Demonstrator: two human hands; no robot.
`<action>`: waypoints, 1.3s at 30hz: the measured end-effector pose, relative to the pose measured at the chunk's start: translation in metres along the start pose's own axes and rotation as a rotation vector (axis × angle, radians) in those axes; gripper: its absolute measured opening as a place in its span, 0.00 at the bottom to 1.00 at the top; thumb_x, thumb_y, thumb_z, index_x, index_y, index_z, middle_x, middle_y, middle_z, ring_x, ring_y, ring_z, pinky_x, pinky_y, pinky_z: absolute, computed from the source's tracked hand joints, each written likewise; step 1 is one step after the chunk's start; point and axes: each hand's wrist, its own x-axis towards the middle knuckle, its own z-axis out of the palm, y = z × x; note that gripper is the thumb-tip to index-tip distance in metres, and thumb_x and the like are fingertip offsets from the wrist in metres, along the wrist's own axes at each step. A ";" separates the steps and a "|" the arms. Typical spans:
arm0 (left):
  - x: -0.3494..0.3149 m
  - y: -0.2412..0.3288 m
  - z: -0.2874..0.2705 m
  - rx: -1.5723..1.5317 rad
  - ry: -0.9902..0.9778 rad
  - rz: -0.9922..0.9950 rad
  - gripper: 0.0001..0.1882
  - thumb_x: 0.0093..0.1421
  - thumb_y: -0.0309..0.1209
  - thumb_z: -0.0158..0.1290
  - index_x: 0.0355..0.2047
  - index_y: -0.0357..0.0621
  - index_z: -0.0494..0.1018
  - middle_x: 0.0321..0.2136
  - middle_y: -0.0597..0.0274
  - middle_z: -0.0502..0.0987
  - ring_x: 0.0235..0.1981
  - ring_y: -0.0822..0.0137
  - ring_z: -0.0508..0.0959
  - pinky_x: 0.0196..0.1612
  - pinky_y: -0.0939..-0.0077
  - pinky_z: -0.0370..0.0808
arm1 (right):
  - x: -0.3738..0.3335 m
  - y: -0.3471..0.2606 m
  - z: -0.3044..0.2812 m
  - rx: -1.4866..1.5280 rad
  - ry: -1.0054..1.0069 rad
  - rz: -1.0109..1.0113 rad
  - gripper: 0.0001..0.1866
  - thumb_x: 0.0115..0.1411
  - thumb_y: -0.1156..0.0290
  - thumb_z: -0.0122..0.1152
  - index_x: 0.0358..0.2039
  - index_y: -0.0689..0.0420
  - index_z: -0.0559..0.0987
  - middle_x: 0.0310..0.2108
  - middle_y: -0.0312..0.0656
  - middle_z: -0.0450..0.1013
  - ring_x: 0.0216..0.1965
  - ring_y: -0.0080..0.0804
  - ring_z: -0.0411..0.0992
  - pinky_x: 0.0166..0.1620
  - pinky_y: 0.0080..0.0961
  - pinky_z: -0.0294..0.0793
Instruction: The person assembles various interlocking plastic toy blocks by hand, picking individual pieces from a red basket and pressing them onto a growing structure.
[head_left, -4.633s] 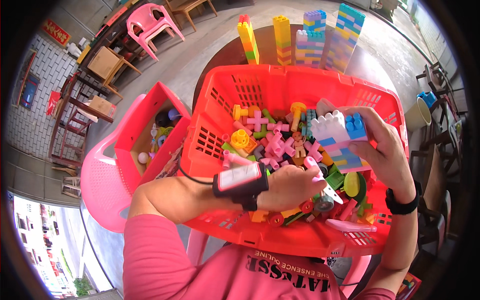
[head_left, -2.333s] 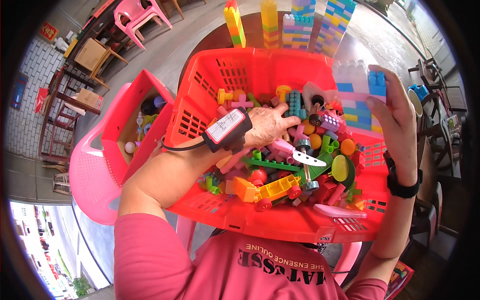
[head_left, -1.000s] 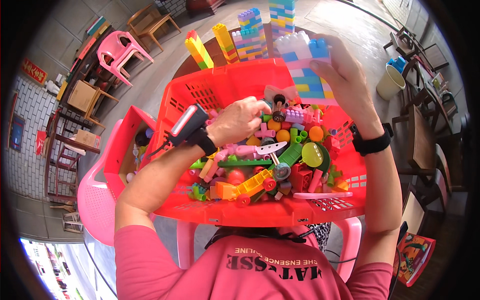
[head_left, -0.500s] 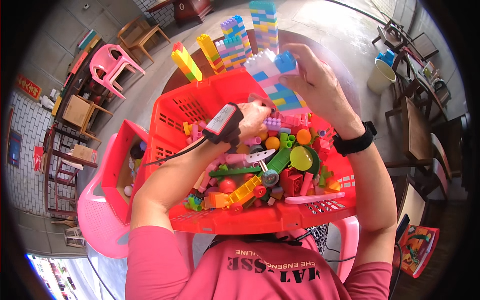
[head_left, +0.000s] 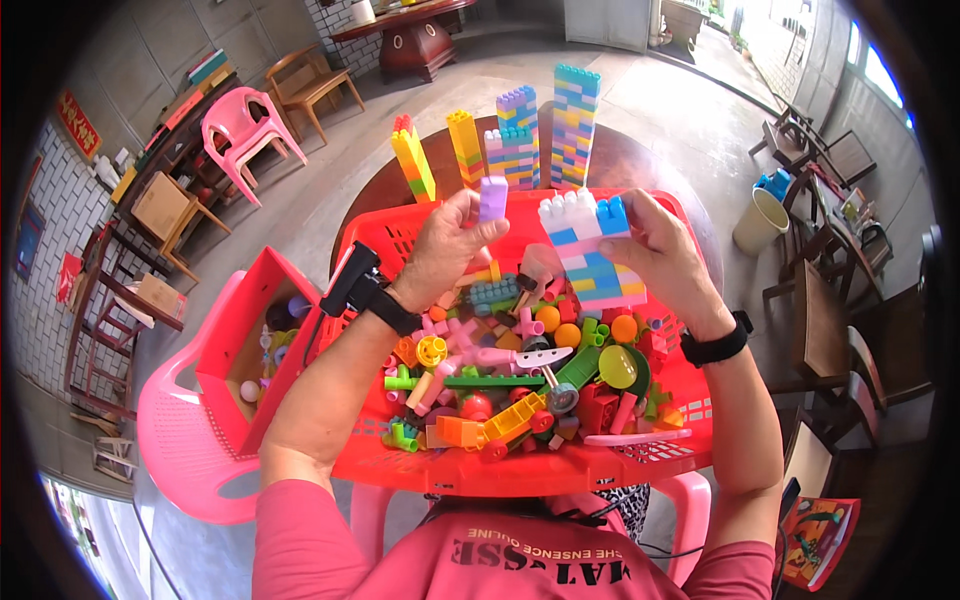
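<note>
Between thumb and fingers, my left hand (head_left: 447,245) grips a lilac building brick (head_left: 493,199) above the basket's far left part. My right hand (head_left: 665,253) holds a small wall of building bricks (head_left: 592,250), pastel with white and blue on top, studs up. The two pieces are apart. Below both hands is a red plastic basket (head_left: 430,470), filled with loose toy parts: a blue-grey brick (head_left: 493,292), orange balls (head_left: 567,335), a yellow-green disc (head_left: 617,367), a green strip (head_left: 490,382) and pink tubes.
Beyond the basket, several brick towers stand on a round dark table (head_left: 370,185), the tallest tower (head_left: 573,125) at right. A red box (head_left: 225,375) with toys sits on a pink chair (head_left: 165,440) at left. At right are a pale bin (head_left: 762,222) and wooden chairs.
My left hand has come up out of the toys with a lilac brick. The brick wall in my right hand appears lower in view and more upright. The view has tilted up.
</note>
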 end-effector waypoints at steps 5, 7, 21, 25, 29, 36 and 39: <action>-0.013 0.015 0.024 -0.423 -0.164 0.080 0.17 0.62 0.30 0.60 0.49 0.44 0.71 0.37 0.69 0.77 0.33 0.81 0.75 0.32 0.83 0.75 | 0.001 -0.006 0.006 0.168 -0.004 0.031 0.19 0.58 0.77 0.64 0.49 0.61 0.70 0.36 0.41 0.75 0.38 0.24 0.74 0.41 0.25 0.74; -0.020 0.016 0.033 -0.494 -0.273 0.059 0.16 0.62 0.28 0.60 0.49 0.44 0.72 0.37 0.70 0.77 0.34 0.81 0.76 0.32 0.83 0.76 | 0.000 -0.008 0.009 0.279 0.002 0.045 0.20 0.59 0.78 0.63 0.50 0.60 0.69 0.36 0.41 0.76 0.39 0.23 0.74 0.42 0.24 0.74; -0.030 0.018 0.051 -0.741 -0.222 -0.181 0.16 0.65 0.38 0.57 0.49 0.47 0.72 0.36 0.69 0.76 0.29 0.76 0.76 0.34 0.80 0.76 | -0.007 -0.026 0.016 -0.390 0.241 -0.350 0.26 0.58 0.65 0.65 0.55 0.58 0.69 0.48 0.49 0.71 0.49 0.46 0.71 0.52 0.40 0.71; -0.030 0.020 0.053 -0.867 -0.216 -0.258 0.20 0.67 0.42 0.53 0.55 0.48 0.68 0.42 0.67 0.77 0.38 0.71 0.79 0.42 0.68 0.78 | -0.022 -0.040 0.030 -0.738 0.208 -0.625 0.22 0.51 0.65 0.66 0.47 0.54 0.76 0.45 0.43 0.69 0.51 0.41 0.69 0.57 0.42 0.64; -0.044 0.021 0.060 -0.969 -0.123 -0.312 0.13 0.67 0.36 0.53 0.50 0.52 0.70 0.41 0.69 0.76 0.38 0.73 0.78 0.40 0.73 0.78 | -0.033 -0.041 0.052 -0.862 0.050 -0.766 0.19 0.47 0.66 0.62 0.42 0.53 0.77 0.38 0.37 0.67 0.44 0.34 0.69 0.53 0.37 0.64; -0.059 0.020 0.058 -0.913 -0.127 -0.282 0.16 0.69 0.42 0.49 0.52 0.50 0.68 0.45 0.68 0.74 0.49 0.72 0.74 0.54 0.68 0.72 | -0.033 -0.036 0.081 -0.919 -0.007 -0.700 0.17 0.45 0.67 0.60 0.38 0.54 0.79 0.34 0.33 0.65 0.38 0.29 0.67 0.42 0.30 0.62; -0.059 0.020 0.056 -0.851 -0.152 -0.252 0.24 0.69 0.49 0.47 0.57 0.47 0.66 0.51 0.63 0.73 0.54 0.68 0.73 0.60 0.64 0.68 | -0.032 -0.036 0.084 -0.965 0.011 -0.762 0.15 0.44 0.67 0.60 0.35 0.54 0.79 0.34 0.33 0.65 0.39 0.29 0.66 0.43 0.31 0.62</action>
